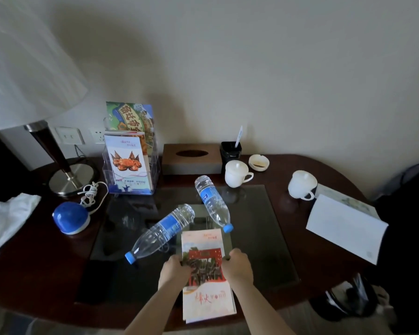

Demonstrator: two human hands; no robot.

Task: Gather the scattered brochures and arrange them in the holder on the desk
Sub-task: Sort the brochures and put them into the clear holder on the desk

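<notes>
At the near edge of the desk point(46, 262), centre: my left hand point(173, 270) and right hand point(238, 265) each grip one long side of a stack of brochures point(207, 286), fingers curled round its edges. The stack's lower end overhangs the near edge. Its top end reaches the glass inlay. Layered edges show at the bottom, so it holds more than one sheet, but I cannot tell how many.

Back-left corner: the clear holder point(155, 151) stands upright and already carries two visible brochures, a crab-cover brochure point(128, 163) in front and a green-and-blue brochure point(131, 114) behind.

Progress, as I judge it: gathering is largely done and loading has begun. What remains is carrying this stack to the holder. A white leaflet point(344, 228) at the right edge, lying on another sheet, may also belong to the task.

Counts: two water bottles, both on their sides, one point(166, 232) just beside the stack's left corner, one point(212, 201) near its top right; two white cups point(236, 174) point(301, 183); one holder; one stack in hand.
</notes>
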